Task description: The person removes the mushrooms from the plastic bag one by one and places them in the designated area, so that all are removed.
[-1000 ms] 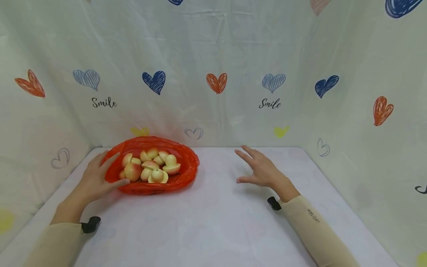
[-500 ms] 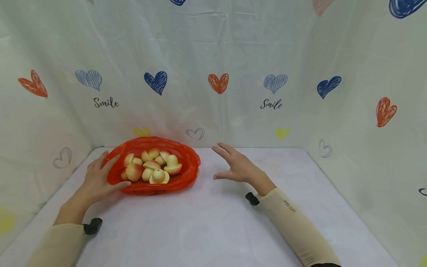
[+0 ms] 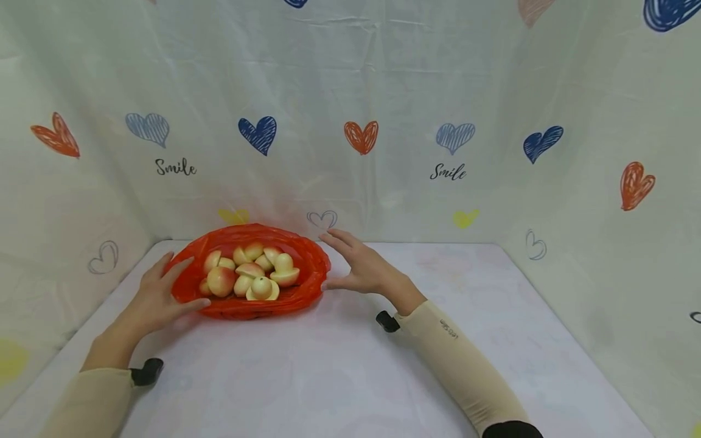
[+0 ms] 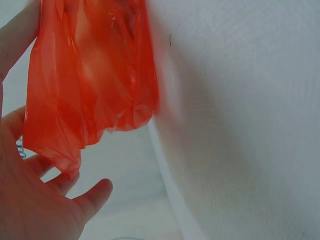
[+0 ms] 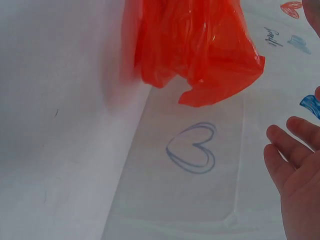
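Left hand [image 3: 148,304] and right hand [image 3: 368,267] stood spread, gripping nothing, flanking the oval, open-mouthed red plastic bag [image 3: 296,306] of red-and-cream mushroom-shaped pieces [image 3: 221,281] on the white counter [image 3: 306,377]. We judged low, even pressure from both sides safest against spilling.
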Tool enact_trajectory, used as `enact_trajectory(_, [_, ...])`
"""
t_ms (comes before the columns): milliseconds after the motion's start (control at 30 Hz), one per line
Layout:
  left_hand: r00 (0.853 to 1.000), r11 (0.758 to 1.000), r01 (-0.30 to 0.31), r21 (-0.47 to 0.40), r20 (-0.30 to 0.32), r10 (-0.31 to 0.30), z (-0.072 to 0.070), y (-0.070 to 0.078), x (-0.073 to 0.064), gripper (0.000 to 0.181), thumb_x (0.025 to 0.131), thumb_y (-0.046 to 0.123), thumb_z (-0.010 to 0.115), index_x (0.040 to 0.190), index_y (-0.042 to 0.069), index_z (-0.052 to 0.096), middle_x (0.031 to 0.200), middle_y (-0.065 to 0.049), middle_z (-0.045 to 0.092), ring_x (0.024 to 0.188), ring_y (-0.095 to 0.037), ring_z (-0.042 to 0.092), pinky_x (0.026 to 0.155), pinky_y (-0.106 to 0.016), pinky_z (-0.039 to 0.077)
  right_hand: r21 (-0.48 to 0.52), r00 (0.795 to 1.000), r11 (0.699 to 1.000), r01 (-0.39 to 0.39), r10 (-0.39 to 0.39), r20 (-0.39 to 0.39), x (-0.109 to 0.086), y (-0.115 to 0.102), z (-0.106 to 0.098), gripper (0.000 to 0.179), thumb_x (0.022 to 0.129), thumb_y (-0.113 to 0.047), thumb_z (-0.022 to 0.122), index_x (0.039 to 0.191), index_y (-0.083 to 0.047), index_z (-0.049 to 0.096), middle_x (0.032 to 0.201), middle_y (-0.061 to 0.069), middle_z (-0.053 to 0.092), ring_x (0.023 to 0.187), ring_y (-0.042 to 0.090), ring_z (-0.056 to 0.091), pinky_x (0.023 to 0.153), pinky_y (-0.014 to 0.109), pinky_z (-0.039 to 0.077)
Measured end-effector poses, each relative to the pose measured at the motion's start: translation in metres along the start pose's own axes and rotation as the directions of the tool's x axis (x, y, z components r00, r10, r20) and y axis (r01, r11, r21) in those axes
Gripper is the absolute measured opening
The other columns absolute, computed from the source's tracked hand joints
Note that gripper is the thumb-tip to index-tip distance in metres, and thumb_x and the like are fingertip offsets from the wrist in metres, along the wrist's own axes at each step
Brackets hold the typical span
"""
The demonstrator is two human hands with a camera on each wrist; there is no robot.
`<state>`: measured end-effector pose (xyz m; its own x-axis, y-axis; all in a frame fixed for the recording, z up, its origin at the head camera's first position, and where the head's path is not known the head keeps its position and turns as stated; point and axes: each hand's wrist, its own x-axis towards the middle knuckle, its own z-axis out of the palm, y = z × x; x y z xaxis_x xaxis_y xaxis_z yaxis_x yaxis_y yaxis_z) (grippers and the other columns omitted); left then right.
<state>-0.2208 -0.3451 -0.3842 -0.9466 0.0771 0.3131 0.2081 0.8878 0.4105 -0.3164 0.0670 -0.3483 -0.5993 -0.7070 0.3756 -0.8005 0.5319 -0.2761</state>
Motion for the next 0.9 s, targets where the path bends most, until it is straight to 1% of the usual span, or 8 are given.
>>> enact_trajectory(100, [1.0,1.0,0.002,0.002,0.014,-0.002,0.0,0.001,0.0,0.094,0.073,0.046,0.079,0.142,0.0,0.035,0.149,-0.034,0.008,0.13,-0.059,0.013,0.086,-0.08,0.025,0.035,1.0,0.999,-0.006,0.006,0.017,0.009,-0.008,0.002,0.095,0.074,-0.065,0.069,0.151,-0.032,0.025,0.156,-0.004,0.023,0.139,0.019,0.03,0.098,0.044,0.046])
enact_trajectory(167, [1.0,1.0,-0.002,-0.003,0.024,0.002,0.0,0.001,0.0,0.093,0.073,0.045,0.079,0.142,0.001,0.036,0.149,-0.035,0.008,0.13,-0.059,0.013,0.086,-0.08,0.026,0.06,0.999,0.998,-0.012,0.01,0.034,0.015,-0.013,0.003,0.095,0.074,-0.065,0.069,0.151,-0.031,0.026,0.156,-0.004,0.022,0.14,0.019,0.029,0.099,0.045,0.045])
enact_trajectory(300, [0.999,1.0,-0.003,-0.007,0.049,0.003,0.0,0.003,0.0,0.093,0.074,0.046,0.079,0.144,0.002,0.035,0.149,-0.034,0.007,0.13,-0.06,0.014,0.085,-0.08,0.026,0.106,0.998,0.994,-0.016,0.01,0.054,0.025,-0.022,0.007,0.095,0.074,-0.066,0.068,0.151,-0.029,0.027,0.156,-0.003,0.022,0.139,0.021,0.03,0.101,0.046,0.043])
enact_trajectory(400, [0.998,1.0,0.005,-0.003,0.062,-0.005,0.0,0.003,0.0,0.094,0.075,0.047,0.078,0.145,0.003,0.032,0.149,-0.035,0.006,0.129,-0.06,0.013,0.085,-0.081,0.027,0.149,0.998,0.989,-0.005,-0.005,0.064,0.033,-0.029,0.011,0.094,0.074,-0.065,0.068,0.151,-0.032,0.026,0.155,-0.006,0.022,0.138,0.021,0.03,0.103,0.046,0.042])
enact_trajectory(533, [0.998,1.0,0.005,0.007,0.06,-0.006,0.001,0.003,0.0,0.095,0.075,0.046,0.078,0.145,0.001,0.032,0.148,-0.036,0.006,0.13,-0.06,0.012,0.085,-0.081,0.027,0.2,0.996,0.979,0.034,-0.049,0.07,0.042,-0.037,0.019,0.092,0.075,-0.061,0.07,0.15,-0.032,0.027,0.155,-0.003,0.023,0.138,0.02,0.031,0.104,0.044,0.041])
enact_trajectory(633, [0.999,1.0,-0.009,0.008,0.046,0.009,0.002,0.002,0.0,0.093,0.074,0.043,0.08,0.143,0.0,0.035,0.147,-0.036,0.007,0.131,-0.059,0.01,0.086,-0.081,0.025,0.215,0.994,0.974,0.065,-0.081,0.068,0.049,-0.041,0.025,0.089,0.076,-0.057,0.072,0.149,-0.029,0.03,0.154,-0.001,0.025,0.139,0.018,0.03,0.106,0.042,0.039])
enact_trajectory(733, [0.999,1.0,-0.014,0.003,0.041,0.014,0.003,0.002,0.0,0.093,0.073,0.042,0.08,0.143,0.0,0.034,0.147,-0.037,0.007,0.131,-0.059,0.009,0.086,-0.08,0.024,0.218,0.991,0.972,0.086,-0.105,0.077,0.056,-0.045,0.032,0.085,0.077,-0.053,0.073,0.148,-0.027,0.034,0.151,-0.002,0.029,0.138,0.014,0.028,0.108,0.036,0.036])
enact_trajectory(900, [0.999,1.0,-0.007,0.006,0.051,0.007,0.003,0.003,-0.001,0.096,0.074,0.044,0.079,0.145,0.001,0.031,0.148,-0.036,0.006,0.129,-0.06,0.013,0.085,-0.081,0.026,0.23,0.987,0.971,0.06,-0.092,0.129,0.063,-0.047,0.042,0.08,0.079,-0.05,0.073,0.147,-0.028,0.035,0.149,-0.005,0.032,0.134,0.009,0.032,0.107,0.03,0.037])
